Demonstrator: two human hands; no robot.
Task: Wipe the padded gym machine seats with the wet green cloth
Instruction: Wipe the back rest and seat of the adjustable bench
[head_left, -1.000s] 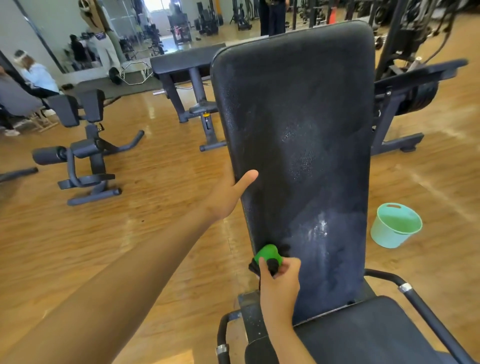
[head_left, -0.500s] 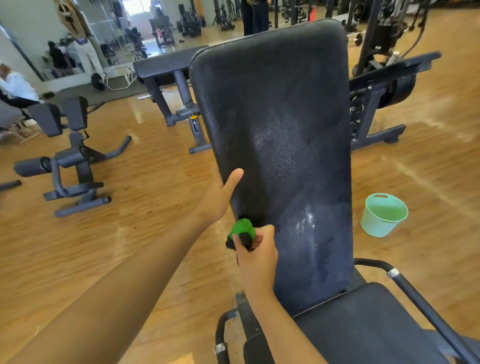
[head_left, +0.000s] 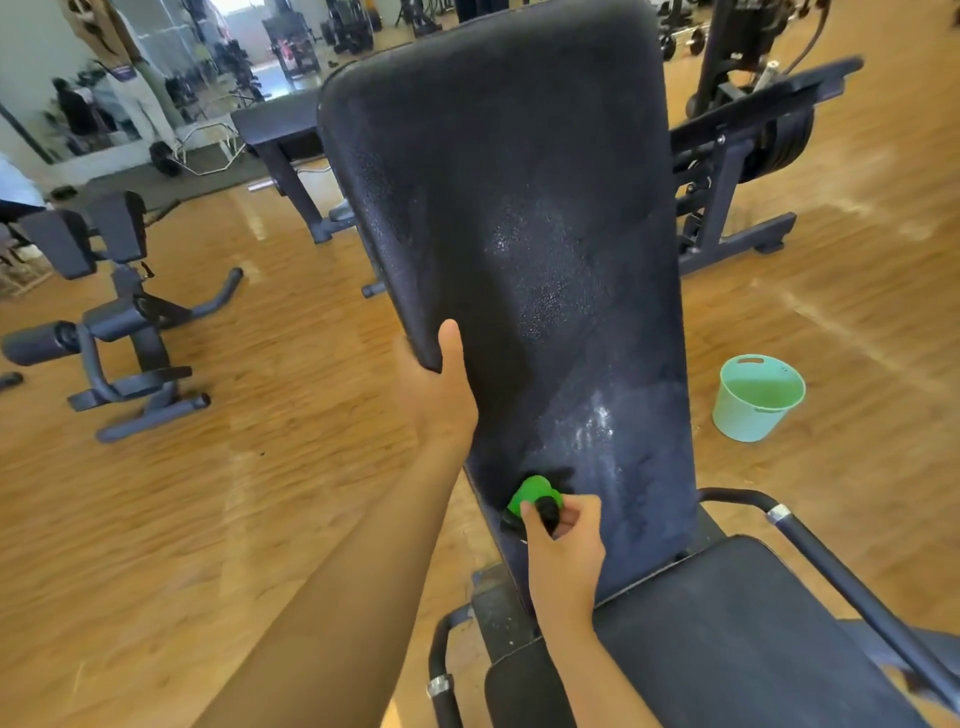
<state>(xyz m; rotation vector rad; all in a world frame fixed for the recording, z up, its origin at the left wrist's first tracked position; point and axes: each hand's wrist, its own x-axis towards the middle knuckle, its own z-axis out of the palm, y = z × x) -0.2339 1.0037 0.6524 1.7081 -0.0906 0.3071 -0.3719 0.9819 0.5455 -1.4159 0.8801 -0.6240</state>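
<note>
My right hand (head_left: 563, 545) is clenched round the green cloth (head_left: 532, 496), which is bunched into a small wad and pressed against the lower left corner of the upright back pad (head_left: 519, 208). My left hand (head_left: 434, 395) grips the pad's left edge higher up, thumb lying on the front face. The main risk I see is poor coverage: a wad this tight touches only a narrow strip, so I could leave dry, unwiped bands, and only the patch just right of the cloth shows a wet sheen. The cloth sits right at the pad's edge, so a hard stroke could run it off the side and out of my fingers onto the wooden floor (head_left: 260, 467). If my left hand slips on a damp edge, the pad loses its brace. The seat pad (head_left: 727, 649) below looks unwiped, and the bucket (head_left: 756, 397) stands well apart.
</note>
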